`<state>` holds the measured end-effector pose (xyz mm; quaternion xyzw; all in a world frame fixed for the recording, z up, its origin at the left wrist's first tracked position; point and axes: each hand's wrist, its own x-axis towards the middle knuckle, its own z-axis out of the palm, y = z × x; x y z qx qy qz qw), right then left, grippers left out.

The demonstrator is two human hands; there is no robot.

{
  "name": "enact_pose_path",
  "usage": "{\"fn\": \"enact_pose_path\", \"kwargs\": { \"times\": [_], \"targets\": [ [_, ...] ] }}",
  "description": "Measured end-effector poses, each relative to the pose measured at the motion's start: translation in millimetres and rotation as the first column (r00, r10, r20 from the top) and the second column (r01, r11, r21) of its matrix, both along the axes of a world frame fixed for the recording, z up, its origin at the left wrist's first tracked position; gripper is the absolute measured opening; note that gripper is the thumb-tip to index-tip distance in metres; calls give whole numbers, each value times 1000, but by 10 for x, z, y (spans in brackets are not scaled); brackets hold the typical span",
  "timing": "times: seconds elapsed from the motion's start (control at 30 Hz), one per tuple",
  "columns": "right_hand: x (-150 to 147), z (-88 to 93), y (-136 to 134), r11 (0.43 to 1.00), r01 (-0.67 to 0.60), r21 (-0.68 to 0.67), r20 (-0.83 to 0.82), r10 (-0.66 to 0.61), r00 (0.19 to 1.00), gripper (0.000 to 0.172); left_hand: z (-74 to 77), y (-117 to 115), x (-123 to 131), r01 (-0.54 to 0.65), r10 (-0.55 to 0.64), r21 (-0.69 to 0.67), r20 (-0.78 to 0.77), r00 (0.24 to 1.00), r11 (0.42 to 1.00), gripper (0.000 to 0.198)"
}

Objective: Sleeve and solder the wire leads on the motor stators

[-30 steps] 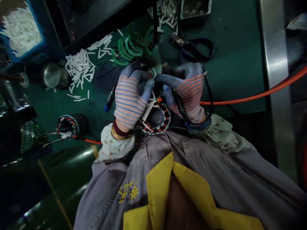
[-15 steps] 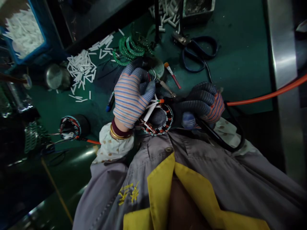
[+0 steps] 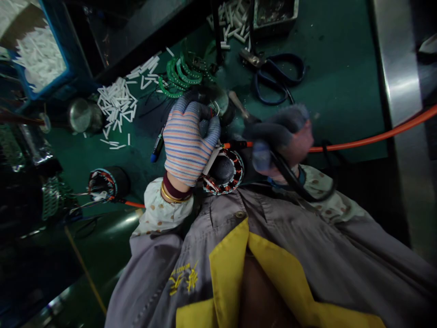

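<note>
Because the right hand [image 3: 280, 136] seems to grasp black scissors [image 3: 243, 109] just beside the orange wire [image 3: 237, 144], a slip could nick it (fingers of the left hand [image 3: 189, 141] clench something hidden).

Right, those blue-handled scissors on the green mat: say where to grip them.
Grip the blue finger loops from the right hand's side, coming down from above: the scissors lie flat, blades pointing away left, loops nearest that hand.
</note>
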<state>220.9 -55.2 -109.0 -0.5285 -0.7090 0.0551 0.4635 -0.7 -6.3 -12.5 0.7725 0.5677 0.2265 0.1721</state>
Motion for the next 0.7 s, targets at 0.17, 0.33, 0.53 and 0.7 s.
{"fn": "enact_pose_path", "kwargs": {
  "times": [0.17,0.33,0.53,0.7],
  "targets": [
    [-196,289,289,982,19,-189,301,39,953,40,5,-26,-26,25,-25,67,1,1000,997,12],
    [-100,387,291,961,30,-274,310,59,949,42,4,4,-79,56,-58,40,53,997,998,20],
    [-43,361,113,951,31,-308,225,41,973,41,-132,135,-96,2,0,-43,49,999,999,36],
    [-81,193,174,993,5,-118,267,27,963,43,-52,87,-111,36,-35,-24,45,998,999,34]
  ]
}}
